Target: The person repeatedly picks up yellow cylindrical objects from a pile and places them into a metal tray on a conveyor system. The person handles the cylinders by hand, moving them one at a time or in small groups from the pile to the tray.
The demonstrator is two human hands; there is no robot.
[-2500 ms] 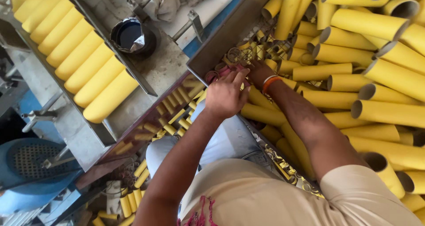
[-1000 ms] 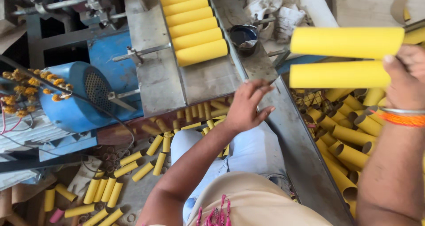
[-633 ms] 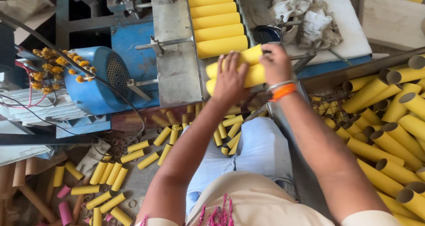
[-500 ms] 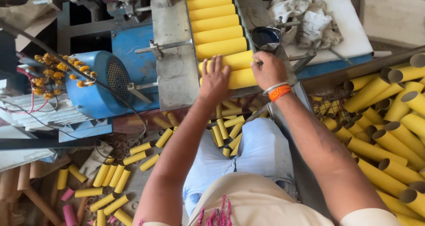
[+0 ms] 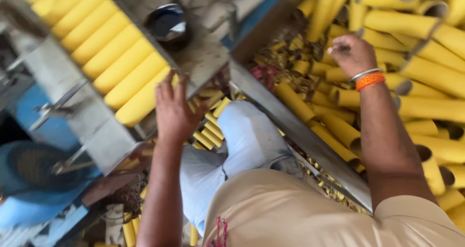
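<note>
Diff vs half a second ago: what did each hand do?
Both hands let go of the long yellow cardboard tubes they had pressed onto the row on the grey metal tray. The right hand swung right to the heap of yellow tubes; the left hand stays open at the row's last tube. The dark bowl is unmoved.

No packages, labels, signs or screens visible in the head view; nothing with printed or displayed surface to record.
</note>
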